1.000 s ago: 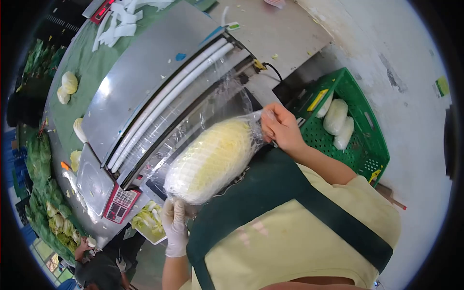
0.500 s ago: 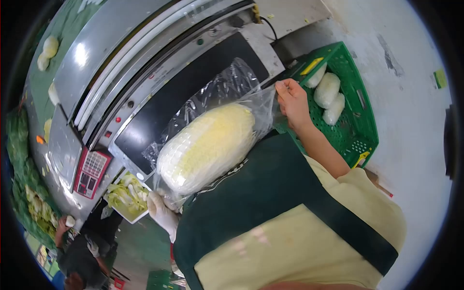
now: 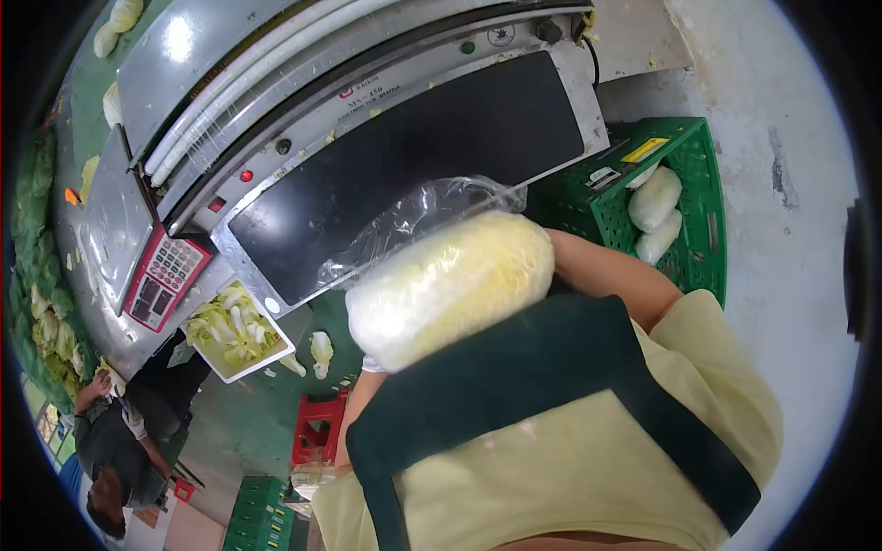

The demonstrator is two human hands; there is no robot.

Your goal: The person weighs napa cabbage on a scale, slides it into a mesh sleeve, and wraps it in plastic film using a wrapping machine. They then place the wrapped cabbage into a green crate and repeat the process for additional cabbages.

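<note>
A pale yellow-white napa cabbage (image 3: 455,285) in clear plastic film lies lengthwise across my front, close against the dark green apron. Loose film (image 3: 413,216) spreads from its far side over the front edge of the wrapping machine's black plate (image 3: 404,138). My left hand (image 3: 372,365), in a white glove, supports the cabbage's left end from below; its fingers are mostly hidden. From the right, my bare forearm (image 3: 616,275) runs behind the other end, where the cabbage covers my right hand. Both hands hold the cabbage between them.
A green crate (image 3: 712,239) with several wrapped cabbages stands at right. Left are a red scale (image 3: 165,275) and a white bin (image 3: 277,356) of leaf trimmings. Loose leaves (image 3: 321,354) and a red crate (image 3: 319,427) lie below. A co-worker (image 3: 129,450) handles produce at lower left.
The cabbage has turned slightly and moved right, off the plate toward my apron. My right hand, earlier pulling the film out at the right, has gone behind the cabbage. The film is gathered closer.
</note>
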